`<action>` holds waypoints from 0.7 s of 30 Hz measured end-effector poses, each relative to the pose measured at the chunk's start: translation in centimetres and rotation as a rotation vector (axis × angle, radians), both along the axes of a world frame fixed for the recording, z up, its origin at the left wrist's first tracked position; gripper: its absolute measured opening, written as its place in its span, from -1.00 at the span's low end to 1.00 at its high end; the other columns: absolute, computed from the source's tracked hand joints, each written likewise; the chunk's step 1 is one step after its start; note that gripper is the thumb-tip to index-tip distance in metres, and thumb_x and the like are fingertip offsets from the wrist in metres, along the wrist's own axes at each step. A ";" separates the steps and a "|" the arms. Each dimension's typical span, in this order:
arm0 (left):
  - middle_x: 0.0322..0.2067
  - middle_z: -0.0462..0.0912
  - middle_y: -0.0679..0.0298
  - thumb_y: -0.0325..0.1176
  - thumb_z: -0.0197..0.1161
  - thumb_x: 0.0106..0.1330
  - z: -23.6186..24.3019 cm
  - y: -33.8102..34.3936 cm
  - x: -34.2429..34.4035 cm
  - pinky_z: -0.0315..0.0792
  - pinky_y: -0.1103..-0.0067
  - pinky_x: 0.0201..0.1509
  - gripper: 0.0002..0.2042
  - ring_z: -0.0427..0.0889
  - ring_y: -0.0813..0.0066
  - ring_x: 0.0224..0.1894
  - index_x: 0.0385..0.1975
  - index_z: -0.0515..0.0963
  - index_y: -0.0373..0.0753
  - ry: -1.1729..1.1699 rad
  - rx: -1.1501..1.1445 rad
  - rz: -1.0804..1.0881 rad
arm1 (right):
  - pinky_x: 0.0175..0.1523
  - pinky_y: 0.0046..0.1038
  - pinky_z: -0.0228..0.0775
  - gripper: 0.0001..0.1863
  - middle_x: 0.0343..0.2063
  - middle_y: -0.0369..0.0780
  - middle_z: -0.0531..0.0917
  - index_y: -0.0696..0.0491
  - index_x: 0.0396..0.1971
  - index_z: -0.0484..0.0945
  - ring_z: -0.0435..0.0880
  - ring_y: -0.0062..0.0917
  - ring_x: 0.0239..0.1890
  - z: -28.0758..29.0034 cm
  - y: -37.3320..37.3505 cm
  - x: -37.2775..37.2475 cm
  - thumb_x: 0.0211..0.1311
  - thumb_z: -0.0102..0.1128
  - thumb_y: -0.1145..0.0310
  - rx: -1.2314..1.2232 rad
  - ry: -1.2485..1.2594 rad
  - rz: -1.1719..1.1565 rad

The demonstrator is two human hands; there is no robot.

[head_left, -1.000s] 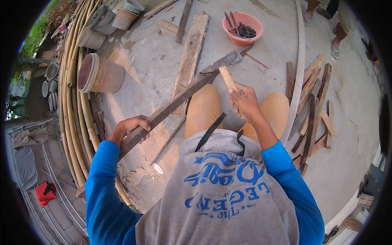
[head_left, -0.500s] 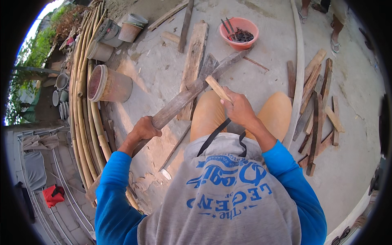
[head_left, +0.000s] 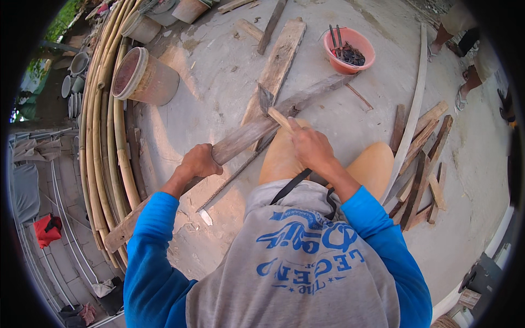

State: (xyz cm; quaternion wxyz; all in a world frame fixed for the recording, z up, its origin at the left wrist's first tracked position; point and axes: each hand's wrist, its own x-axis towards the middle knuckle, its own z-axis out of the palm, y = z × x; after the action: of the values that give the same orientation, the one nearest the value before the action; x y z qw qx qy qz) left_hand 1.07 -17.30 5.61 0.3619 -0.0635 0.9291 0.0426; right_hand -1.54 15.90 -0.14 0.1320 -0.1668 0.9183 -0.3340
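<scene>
Concrete floor [head_left: 219,82], scrap wood to your right, bamboo poles [head_left: 104,136] to your left. Your left hand [head_left: 198,162] is clenched round the plank [head_left: 246,136], which slants across your knees. Your right hand [head_left: 310,146] grips the hammer [head_left: 272,109], head touching the plank.

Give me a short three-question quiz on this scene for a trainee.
1. True or false: the left hand grips the long plank.
2. What does the right hand hold? A) hammer B) saw C) brush
3. What colour is the bowl of nails?

Key: 1 true; 2 A; 3 pink-orange.
</scene>
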 end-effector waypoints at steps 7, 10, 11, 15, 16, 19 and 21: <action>-0.18 0.76 -0.15 -0.18 0.53 -0.16 -0.6 -0.6 0.4 0.63 0.28 0.04 -0.40 0.77 -0.02 -0.08 -0.09 0.67 -0.44 -0.035 0.028 0.059 | -0.14 0.00 0.56 -0.45 -0.21 0.12 0.73 0.22 0.38 0.39 0.74 0.06 -0.24 6.0 -0.6 -2.6 0.46 0.13 0.33 -0.432 0.461 -0.170; -0.25 0.75 -0.18 -0.21 0.51 -0.19 -0.5 -0.4 0.0 0.62 0.27 -0.02 -0.44 0.76 -0.06 -0.13 -0.17 0.65 -0.49 0.017 0.048 0.049 | -0.12 -0.04 0.58 -0.42 -0.19 0.16 0.73 0.23 0.39 0.37 0.75 0.08 -0.20 3.3 -1.1 -2.3 0.44 0.14 0.35 -0.556 0.578 -0.228; -0.25 0.75 -0.18 -0.21 0.51 -0.19 -0.4 -0.3 -0.2 0.62 0.27 -0.01 -0.43 0.76 -0.06 -0.13 -0.17 0.65 -0.49 -0.003 0.049 0.050 | -0.12 -0.06 0.59 -0.41 -0.19 0.17 0.73 0.23 0.40 0.37 0.75 0.08 -0.18 1.5 -1.2 -1.9 0.43 0.15 0.36 -0.550 0.578 -0.219; -0.24 0.75 -0.17 -0.21 0.51 -0.19 -1.5 -1.1 1.4 0.62 0.28 -0.01 -0.43 0.76 -0.04 -0.12 -0.16 0.65 -0.47 -0.004 0.046 0.047 | -0.13 -0.12 0.60 -0.38 -0.24 0.20 0.72 0.25 0.39 0.37 0.75 0.08 -0.18 -0.1 1.1 -1.0 0.37 0.20 0.39 0.106 -0.151 0.074; -0.24 0.75 -0.16 -0.20 0.51 -0.19 -2.3 -1.5 0.7 0.62 0.28 -0.01 -0.43 0.76 -0.04 -0.12 -0.16 0.65 -0.47 0.031 0.044 0.043 | -0.14 -0.13 0.60 -0.37 -0.25 0.20 0.72 0.26 0.40 0.36 0.75 0.08 -0.20 -0.2 1.2 -2.5 0.37 0.21 0.39 0.050 -0.132 0.054; -0.23 0.75 -0.15 -0.19 0.51 -0.20 -2.2 -0.8 0.9 0.61 0.28 -0.01 -0.42 0.76 -0.03 -0.12 -0.15 0.66 -0.46 -0.064 0.074 0.121 | -0.20 -0.14 0.59 -0.40 -0.24 0.19 0.71 0.23 0.39 0.39 0.75 0.08 -0.23 4.9 0.6 -3.4 0.38 0.20 0.39 -0.285 0.057 -0.092; -0.25 0.75 -0.13 -0.19 0.52 -0.20 -1.9 -0.7 0.9 0.61 0.29 -0.01 -0.41 0.75 -0.02 -0.14 -0.14 0.66 -0.47 -0.052 0.069 0.111 | -0.25 -0.15 0.59 -0.42 -0.24 0.18 0.72 0.22 0.38 0.41 0.75 0.07 -0.23 7.1 0.1 -3.8 0.39 0.20 0.40 -0.574 0.371 -0.160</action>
State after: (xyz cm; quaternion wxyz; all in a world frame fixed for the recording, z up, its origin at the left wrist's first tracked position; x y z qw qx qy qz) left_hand 2.02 -17.98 3.72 0.3848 -0.1034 0.9125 0.0927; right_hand -5.38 16.00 6.92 -0.1159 -0.1825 0.8054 -0.5519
